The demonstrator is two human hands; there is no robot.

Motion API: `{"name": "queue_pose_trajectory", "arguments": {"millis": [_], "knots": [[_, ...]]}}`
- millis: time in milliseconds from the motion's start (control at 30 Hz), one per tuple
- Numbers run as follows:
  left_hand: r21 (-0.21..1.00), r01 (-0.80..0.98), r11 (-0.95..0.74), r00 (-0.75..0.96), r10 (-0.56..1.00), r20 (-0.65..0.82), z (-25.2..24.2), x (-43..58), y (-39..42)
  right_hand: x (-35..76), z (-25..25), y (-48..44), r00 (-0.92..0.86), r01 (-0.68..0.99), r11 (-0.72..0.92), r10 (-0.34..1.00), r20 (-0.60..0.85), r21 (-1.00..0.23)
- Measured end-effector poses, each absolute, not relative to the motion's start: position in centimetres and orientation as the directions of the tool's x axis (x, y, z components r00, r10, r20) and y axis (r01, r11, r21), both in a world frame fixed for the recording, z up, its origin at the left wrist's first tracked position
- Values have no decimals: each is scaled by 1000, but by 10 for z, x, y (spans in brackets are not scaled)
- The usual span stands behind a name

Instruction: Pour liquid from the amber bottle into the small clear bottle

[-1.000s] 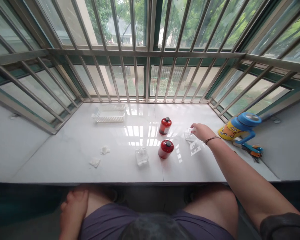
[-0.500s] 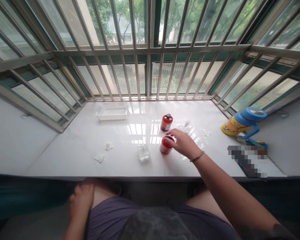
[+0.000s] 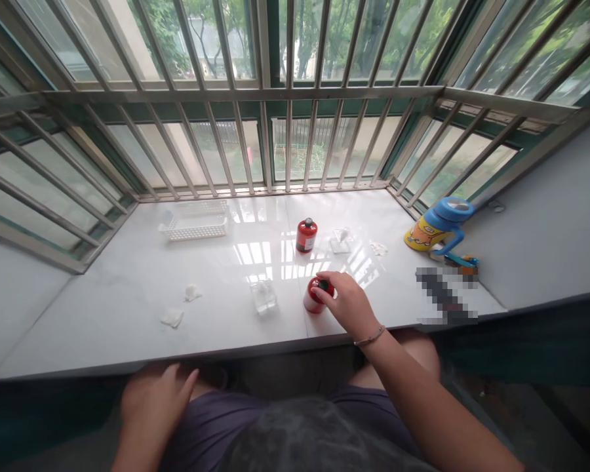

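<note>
In my right hand is the upper part of a red bottle with a black cap, thumb on one side and fingers on the other. It leans slightly, close to the front of the white counter; whether its base touches is hard to tell. A second red bottle with a black cap and a pale label stands upright farther back. Left of the held bottle sits a small clear container. My left hand rests on my left knee with fingers apart, holding nothing.
A white perforated basket stands at the back left. Crumpled white tissues lie on the left. Behind the held bottle is another clear container, with a white scrap nearby. A blue-and-yellow mug and a blurred-out object are at right.
My right hand has closed around the near bottle's top and brought it toward the front edge, tilting it slightly. My left hand's fingers have spread on the knee. The whole view has turned right.
</note>
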State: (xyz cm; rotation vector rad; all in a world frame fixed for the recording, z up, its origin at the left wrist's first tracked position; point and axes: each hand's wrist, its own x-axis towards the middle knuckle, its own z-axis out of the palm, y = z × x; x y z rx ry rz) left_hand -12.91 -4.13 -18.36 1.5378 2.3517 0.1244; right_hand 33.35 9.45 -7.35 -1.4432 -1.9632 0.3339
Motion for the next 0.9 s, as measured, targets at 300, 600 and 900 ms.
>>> {"name": "queue_pose_trajectory", "arguments": {"millis": [300,600,900], "knots": [[634,756,-166,-24,960,279,-104,44,67,328,-77,88,-69,713,303,928,367,-633],[754,656,-39,-58,993,102,-123,63,119,330,-73,78,-89,707,291,941,328,-644],[617,646,-450,33,824,565,-104,41,77,329,-72,75,-90,706,294,939,331,-644]]}}
